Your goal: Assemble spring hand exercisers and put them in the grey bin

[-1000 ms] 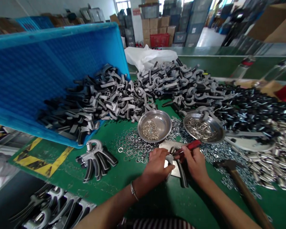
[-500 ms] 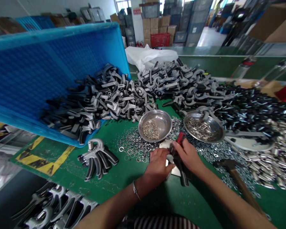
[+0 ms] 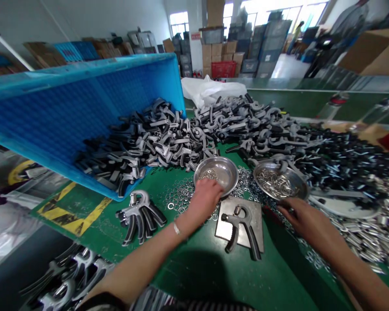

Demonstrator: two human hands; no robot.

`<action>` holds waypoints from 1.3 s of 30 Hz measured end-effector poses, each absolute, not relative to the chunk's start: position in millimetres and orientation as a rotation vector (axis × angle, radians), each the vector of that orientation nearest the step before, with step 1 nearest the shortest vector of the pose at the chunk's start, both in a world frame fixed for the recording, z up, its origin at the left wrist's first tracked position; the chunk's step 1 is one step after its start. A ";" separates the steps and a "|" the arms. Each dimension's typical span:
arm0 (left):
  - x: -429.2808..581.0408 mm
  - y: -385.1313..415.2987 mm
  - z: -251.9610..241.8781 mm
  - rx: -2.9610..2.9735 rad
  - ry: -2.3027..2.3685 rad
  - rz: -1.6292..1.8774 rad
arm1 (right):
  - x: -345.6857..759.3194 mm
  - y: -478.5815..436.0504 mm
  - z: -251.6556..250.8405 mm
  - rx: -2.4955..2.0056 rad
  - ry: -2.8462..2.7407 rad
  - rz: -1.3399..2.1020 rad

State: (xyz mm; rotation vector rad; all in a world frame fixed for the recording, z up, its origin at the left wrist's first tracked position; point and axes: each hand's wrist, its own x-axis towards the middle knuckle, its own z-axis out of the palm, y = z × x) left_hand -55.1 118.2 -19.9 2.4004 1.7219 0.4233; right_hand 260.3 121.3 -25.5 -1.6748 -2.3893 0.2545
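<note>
Left hand (image 3: pixel 207 198) lay over the left dish (image 3: pixel 228 171), at the small rings (image 3: pixel 209 173) in it. Its fingers were bent down with the tips hidden; whether they had closed on a ring could not be told. Right hand (image 3: pixel 301 214) hung low beside the near rim of the right dish (image 3: pixel 298 181), which contained metal pins (image 3: pixel 272 183). A dark red object (image 3: pixel 271 212) showed just by its fingers; contact, and whether they were parted or together, could not be made out.

The hand grip (image 3: pixel 240 220) lay flat on the metal plate (image 3: pixel 257 211), untouched, handles (image 3: pixel 253 242) spread and their ends past the plate's near edge, coil spring (image 3: pixel 237 210) at the far end.

Judgement on technique: picking from the dish would go best by pressing lightly with thumb and forefinger and separating one ring at the heap's edge, since rings this thin may cling together. The loose rings (image 3: pixel 178 196) on the table (image 3: pixel 178 268) looked larger and should be kept out of the dish.

Markings: dark handwriting (image 3: pixel 164 169) near the blue crate (image 3: pixel 94 93), only partly visible, not legible. Red wall sign (image 3: pixel 195 36) and white bin label (image 3: pixel 267 57) too small to read. No brand seen on the grip.
</note>
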 end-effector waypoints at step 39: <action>-92.8 169.3 -47.6 2.227 2.071 0.369 | 53.3 208.4 -29.1 -1.503 -2.851 0.118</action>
